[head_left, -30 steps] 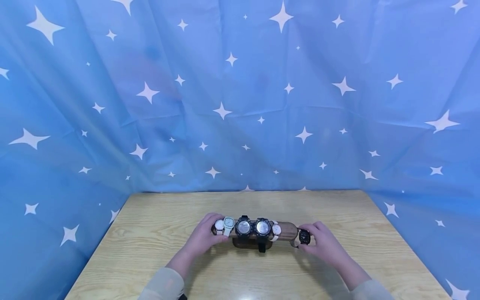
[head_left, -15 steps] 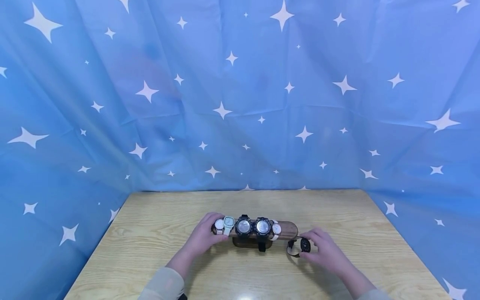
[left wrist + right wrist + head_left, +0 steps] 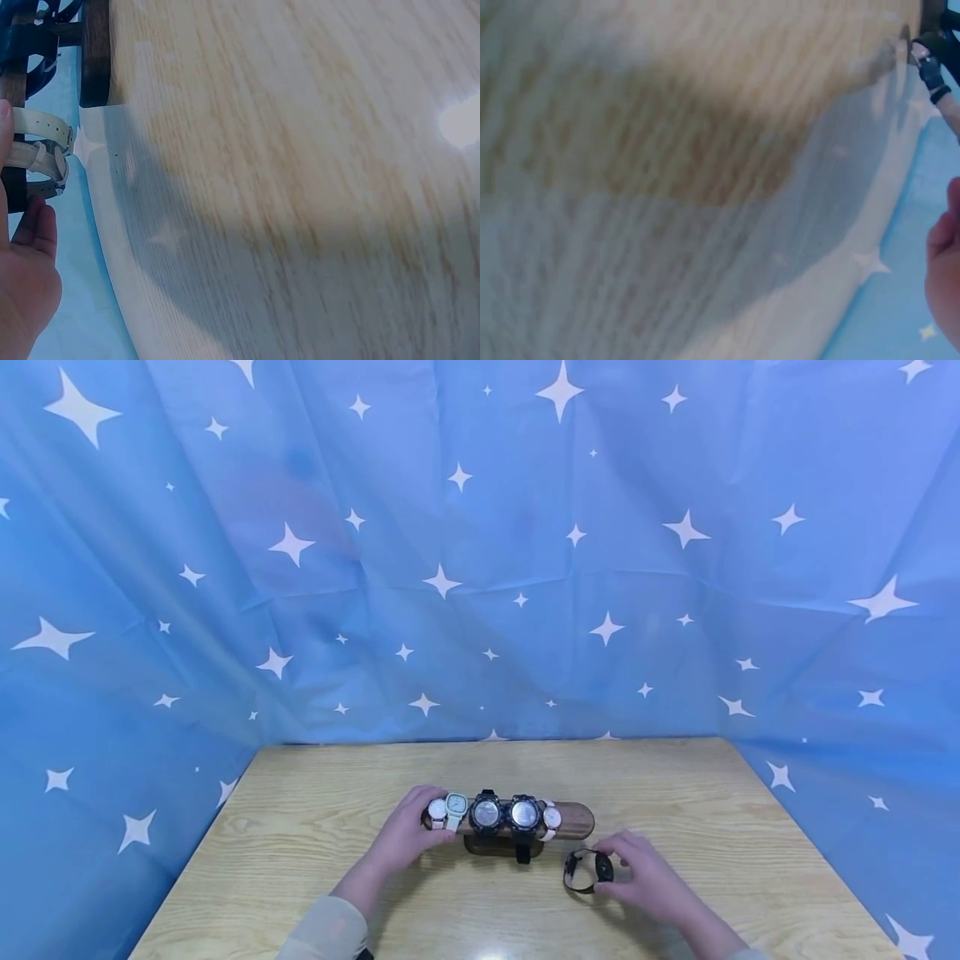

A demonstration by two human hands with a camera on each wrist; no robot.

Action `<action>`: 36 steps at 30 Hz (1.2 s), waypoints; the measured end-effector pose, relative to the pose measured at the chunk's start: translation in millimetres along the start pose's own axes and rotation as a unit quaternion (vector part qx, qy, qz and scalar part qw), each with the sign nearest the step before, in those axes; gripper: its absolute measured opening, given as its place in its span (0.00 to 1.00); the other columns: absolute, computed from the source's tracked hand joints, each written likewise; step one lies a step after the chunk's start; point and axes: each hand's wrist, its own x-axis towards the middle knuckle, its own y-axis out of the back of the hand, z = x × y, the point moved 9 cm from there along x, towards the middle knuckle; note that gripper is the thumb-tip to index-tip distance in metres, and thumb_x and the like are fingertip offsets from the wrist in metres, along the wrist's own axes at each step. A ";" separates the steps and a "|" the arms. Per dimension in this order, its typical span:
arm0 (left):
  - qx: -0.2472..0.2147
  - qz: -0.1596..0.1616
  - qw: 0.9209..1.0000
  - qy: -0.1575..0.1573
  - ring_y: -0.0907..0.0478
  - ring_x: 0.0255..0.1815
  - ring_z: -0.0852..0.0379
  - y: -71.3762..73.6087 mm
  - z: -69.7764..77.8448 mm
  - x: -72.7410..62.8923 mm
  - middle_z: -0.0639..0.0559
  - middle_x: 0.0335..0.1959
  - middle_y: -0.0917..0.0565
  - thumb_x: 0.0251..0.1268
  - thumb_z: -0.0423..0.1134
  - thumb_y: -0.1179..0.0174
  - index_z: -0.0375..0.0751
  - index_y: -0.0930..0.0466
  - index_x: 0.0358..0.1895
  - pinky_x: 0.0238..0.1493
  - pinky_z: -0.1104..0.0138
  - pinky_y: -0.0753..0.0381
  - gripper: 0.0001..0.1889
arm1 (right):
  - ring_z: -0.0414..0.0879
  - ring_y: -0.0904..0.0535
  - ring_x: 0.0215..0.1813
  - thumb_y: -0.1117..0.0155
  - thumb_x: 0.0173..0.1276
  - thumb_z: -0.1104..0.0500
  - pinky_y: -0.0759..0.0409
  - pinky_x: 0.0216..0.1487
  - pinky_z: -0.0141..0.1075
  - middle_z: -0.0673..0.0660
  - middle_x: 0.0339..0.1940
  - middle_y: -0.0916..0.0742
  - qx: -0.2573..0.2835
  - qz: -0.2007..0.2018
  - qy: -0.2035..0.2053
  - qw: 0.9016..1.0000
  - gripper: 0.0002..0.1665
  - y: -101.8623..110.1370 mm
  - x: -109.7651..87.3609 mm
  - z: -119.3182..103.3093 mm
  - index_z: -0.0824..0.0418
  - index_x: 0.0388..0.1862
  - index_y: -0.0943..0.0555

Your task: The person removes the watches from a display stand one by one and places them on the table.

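Observation:
My left hand (image 3: 408, 837) grips the left end of a wooden watch stand (image 3: 577, 821), beside a white watch (image 3: 438, 812) and a pale mint square watch (image 3: 456, 805). Two chunky black watches (image 3: 486, 812) and a pink-white watch (image 3: 551, 818) sit further right on the bar. Off the stand, in front of its right end, my right hand (image 3: 643, 878) pinches a black watch (image 3: 604, 867) by its case, its strap forming a loop to the left. In the left wrist view pale straps (image 3: 43, 126) hang beneath the bar near my fingers.
The stand's dark foot (image 3: 495, 846) rests on a light wood-grain table (image 3: 315, 793). A blue star-printed cloth (image 3: 480, 568) hangs behind and at both sides. In the right wrist view, dark and pale straps (image 3: 931, 75) appear at the upper right edge, partly cut off.
My right hand has carried the black watch from the stand's right end toward the front and slightly left, lower in view. The left hand and stand have stayed in place.

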 end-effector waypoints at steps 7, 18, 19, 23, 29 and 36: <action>-0.006 0.001 1.000 0.001 0.29 0.54 0.53 -1.1 -3.9 0.9 0.53 0.59 0.30 0.48 0.46 0.29 0.47 0.29 0.60 0.53 0.58 0.28 0.32 | 0.50 0.26 0.42 0.26 0.49 0.47 0.24 0.41 0.38 0.53 0.49 0.21 0.040 -0.038 -0.025 0.998 0.31 -12.1 -5.0 1.5 0.59 0.51 0.22; -0.005 0.000 1.000 -0.003 0.29 0.54 0.53 -1.4 -3.5 1.4 0.52 0.59 0.30 0.50 0.44 0.29 0.46 0.29 0.60 0.53 0.58 0.28 0.31 | 0.45 0.25 0.45 0.28 0.50 0.45 0.26 0.45 0.37 0.49 0.49 0.20 0.099 -0.079 -0.070 0.989 0.30 -28.6 -13.1 10.9 0.54 0.50 0.22; -0.005 0.000 1.000 -0.003 0.29 0.54 0.53 -1.4 -3.4 1.3 0.52 0.59 0.30 0.50 0.44 0.29 0.46 0.29 0.60 0.53 0.58 0.28 0.31 | 0.44 0.25 0.44 0.28 0.50 0.45 0.26 0.45 0.36 0.49 0.49 0.20 0.106 -0.082 -0.072 0.988 0.30 -30.0 -13.7 11.8 0.54 0.50 0.22; -0.007 0.001 1.000 -0.003 0.29 0.54 0.52 -1.1 -1.7 1.1 0.51 0.59 0.30 0.49 0.42 0.29 0.46 0.29 0.60 0.53 0.57 0.28 0.32 | 0.44 0.26 0.45 0.28 0.50 0.45 0.27 0.45 0.34 0.49 0.49 0.20 0.123 -0.094 -0.076 0.985 0.28 -33.4 -15.2 15.0 0.53 0.50 0.22; -0.009 0.004 1.000 -0.006 0.29 0.55 0.50 -0.3 1.7 1.2 0.49 0.59 0.30 0.47 0.43 0.28 0.45 0.29 0.60 0.54 0.55 0.28 0.33 | 0.51 0.26 0.52 0.28 0.51 0.45 0.27 0.51 0.39 0.50 0.51 0.20 0.129 -0.108 -0.087 0.982 0.28 -35.1 -17.3 17.4 0.53 0.49 0.22; -0.011 0.008 1.000 0.002 0.29 0.55 0.50 -1.1 -1.4 0.2 0.51 0.60 0.30 0.47 0.41 0.28 0.46 0.29 0.59 0.55 0.55 0.28 0.32 | 0.53 0.27 0.51 0.27 0.50 0.47 0.27 0.49 0.39 0.52 0.50 0.20 0.153 -0.128 -0.108 0.974 0.28 -38.2 -19.9 19.6 0.54 0.50 0.22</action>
